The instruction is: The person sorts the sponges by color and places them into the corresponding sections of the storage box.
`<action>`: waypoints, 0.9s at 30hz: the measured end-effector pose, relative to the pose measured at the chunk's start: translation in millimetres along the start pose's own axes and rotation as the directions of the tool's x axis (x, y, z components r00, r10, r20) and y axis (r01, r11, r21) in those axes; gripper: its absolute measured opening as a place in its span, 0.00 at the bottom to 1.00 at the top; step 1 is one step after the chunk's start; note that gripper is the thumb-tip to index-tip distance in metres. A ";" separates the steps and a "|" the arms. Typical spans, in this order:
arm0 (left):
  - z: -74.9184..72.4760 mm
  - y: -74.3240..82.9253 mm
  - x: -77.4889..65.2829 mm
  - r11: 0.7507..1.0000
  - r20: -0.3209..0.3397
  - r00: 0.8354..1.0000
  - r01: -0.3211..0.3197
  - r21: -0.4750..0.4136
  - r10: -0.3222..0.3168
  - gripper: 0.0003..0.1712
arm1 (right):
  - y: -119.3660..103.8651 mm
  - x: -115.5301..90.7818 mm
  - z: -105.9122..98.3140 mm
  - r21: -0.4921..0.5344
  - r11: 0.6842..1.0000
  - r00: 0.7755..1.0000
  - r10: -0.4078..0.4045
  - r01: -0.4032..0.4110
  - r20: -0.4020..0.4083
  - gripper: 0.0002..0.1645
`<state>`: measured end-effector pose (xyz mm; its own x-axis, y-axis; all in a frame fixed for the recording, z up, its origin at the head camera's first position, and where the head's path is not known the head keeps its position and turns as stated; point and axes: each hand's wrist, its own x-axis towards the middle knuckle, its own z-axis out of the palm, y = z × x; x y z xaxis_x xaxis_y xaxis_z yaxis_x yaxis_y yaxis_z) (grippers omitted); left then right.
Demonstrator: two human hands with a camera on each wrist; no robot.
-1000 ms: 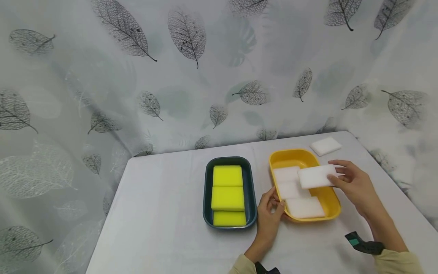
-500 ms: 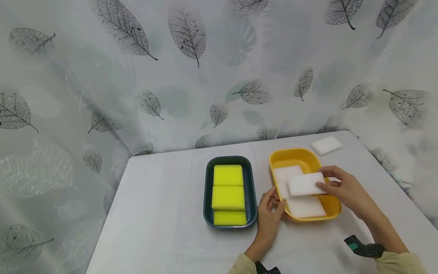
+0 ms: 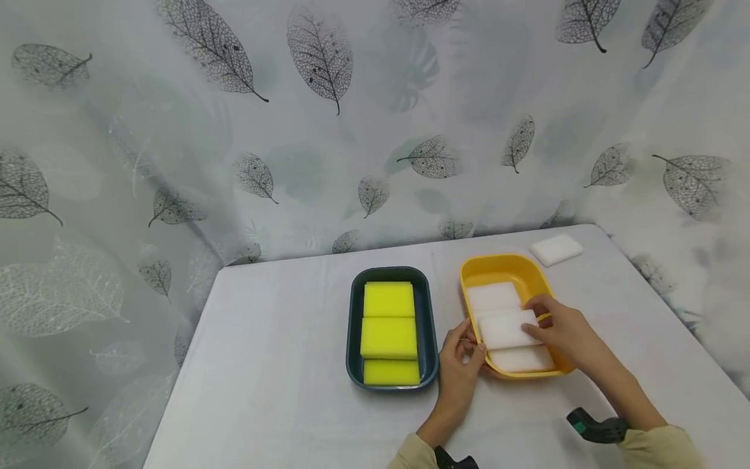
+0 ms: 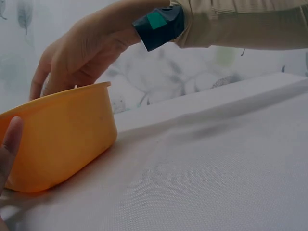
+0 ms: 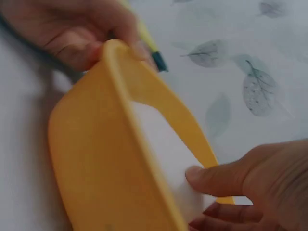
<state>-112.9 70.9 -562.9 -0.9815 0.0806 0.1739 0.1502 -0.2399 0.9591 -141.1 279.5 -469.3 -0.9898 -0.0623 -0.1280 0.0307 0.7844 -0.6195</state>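
Observation:
A white sponge block [image 3: 502, 329] lies low in the yellow tub [image 3: 533, 281], overlapping other white blocks [image 3: 521, 359] there. My right hand [image 3: 565, 333] pinches its right end between thumb and fingers; in the right wrist view, the thumb of this right hand [image 5: 226, 180] presses on the white face. At the tub's near left side, my left hand [image 3: 459, 374] grips the wall and rim. The right wrist view shows the left hand's fingers [image 5: 130, 29] bent over that rim. From the left wrist, the tub's outer wall [image 4: 72, 139] hides the blocks.
Left of the tub stands a dark green tray [image 3: 432, 355] with several bright yellow sponge blocks [image 3: 388, 337]. One more white block [image 3: 556, 249] lies on the white tablecloth [image 3: 275, 365] behind the tub. A leaf-patterned curtain [image 3: 328, 163] hangs along the table's back.
My right hand has carried the white block left and down from over the tub's right side onto the blocks inside. The left hand has kept its place on the tub.

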 end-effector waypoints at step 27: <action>-1.1 -1.1 -0.2 1.000 -0.005 1.000 -0.027 0.006 0.027 0.30 | -11.8 -2.4 14.7 -0.237 0.972 0.996 -0.020 -0.001 -0.086 0.24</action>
<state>-113.1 70.1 -564.2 -0.9776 0.0692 0.1987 0.1775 -0.2360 0.9554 -137.1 261.3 -473.1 -0.9985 -0.0245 -0.0489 -0.0018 0.9083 -0.4183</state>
